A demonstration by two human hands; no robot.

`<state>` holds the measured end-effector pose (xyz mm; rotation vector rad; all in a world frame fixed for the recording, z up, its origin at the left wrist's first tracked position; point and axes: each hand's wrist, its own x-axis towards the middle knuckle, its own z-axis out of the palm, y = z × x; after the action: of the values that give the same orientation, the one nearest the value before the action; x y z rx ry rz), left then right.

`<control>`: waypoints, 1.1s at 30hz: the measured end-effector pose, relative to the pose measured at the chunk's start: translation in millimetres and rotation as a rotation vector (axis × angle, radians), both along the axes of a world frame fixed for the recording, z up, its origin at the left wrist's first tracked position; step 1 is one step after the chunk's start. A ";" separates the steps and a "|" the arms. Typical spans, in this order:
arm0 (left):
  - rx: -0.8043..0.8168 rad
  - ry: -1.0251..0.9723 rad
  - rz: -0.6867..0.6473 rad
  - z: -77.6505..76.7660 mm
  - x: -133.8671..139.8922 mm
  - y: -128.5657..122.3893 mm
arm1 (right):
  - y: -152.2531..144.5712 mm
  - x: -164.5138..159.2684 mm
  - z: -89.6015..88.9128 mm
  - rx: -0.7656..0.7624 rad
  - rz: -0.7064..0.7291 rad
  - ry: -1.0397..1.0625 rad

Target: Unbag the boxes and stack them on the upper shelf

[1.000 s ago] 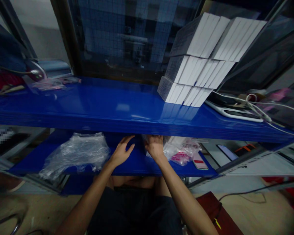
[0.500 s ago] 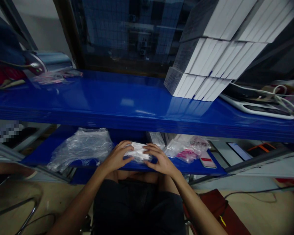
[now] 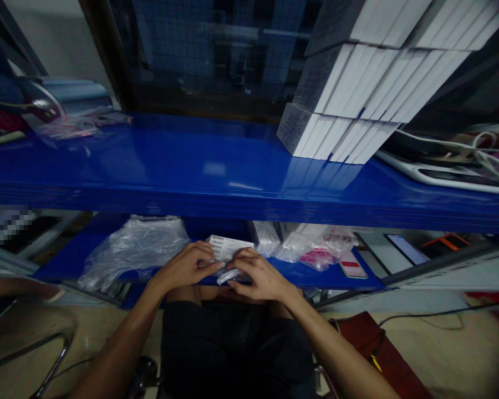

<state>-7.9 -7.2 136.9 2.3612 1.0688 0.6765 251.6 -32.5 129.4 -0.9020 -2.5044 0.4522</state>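
— Head view looks down on both hands. What do they hold?

— The left hand [image 3: 183,266] and the right hand [image 3: 260,277] meet at the front edge of the lower blue shelf [image 3: 341,281]. Both grips are closed, with curled fingers, on one small white packet [image 3: 228,252]. It is flat, with a printed barcode label on top and a shiny wrap.

— What lies beside it?

— On the left there is a crumpled clear plastic bag [image 3: 135,246]; on the right, more plastic pouches [image 3: 311,246], one with something pink inside. On the upper blue shelf [image 3: 170,166], which is glossy, stand stacked white boxes [image 3: 357,94], long and rectangular.
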 end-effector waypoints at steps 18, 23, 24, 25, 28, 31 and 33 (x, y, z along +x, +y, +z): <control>0.119 0.251 0.302 -26.9 -11.9 24.9 | 13.2 11.8 19.5 0.012 -0.517 -0.441; -0.106 0.215 0.190 -43.3 -13.4 36.2 | 14.2 16.9 -15.1 -0.210 -0.545 -0.409; -0.147 0.193 0.164 -46.8 -13.8 36.2 | 11.8 20.7 -25.7 -0.249 -0.556 -0.345; -0.174 0.163 0.148 -49.8 -14.5 35.6 | 8.8 25.5 -35.7 -0.290 -0.549 -0.260; -0.154 0.077 0.139 -53.7 -17.5 30.7 | -1.5 43.3 -52.3 -0.436 -0.441 0.041; -0.036 0.026 0.208 -46.7 -19.0 24.8 | -7.9 53.6 -37.4 -0.420 -0.425 0.152; 0.027 0.010 0.254 -38.1 -17.0 21.5 | -7.0 49.2 -14.8 -0.228 -0.482 0.112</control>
<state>-24.9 14.3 98.8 2.2741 1.3874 0.7719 300.9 -39.5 114.6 -1.4741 -2.0646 0.6094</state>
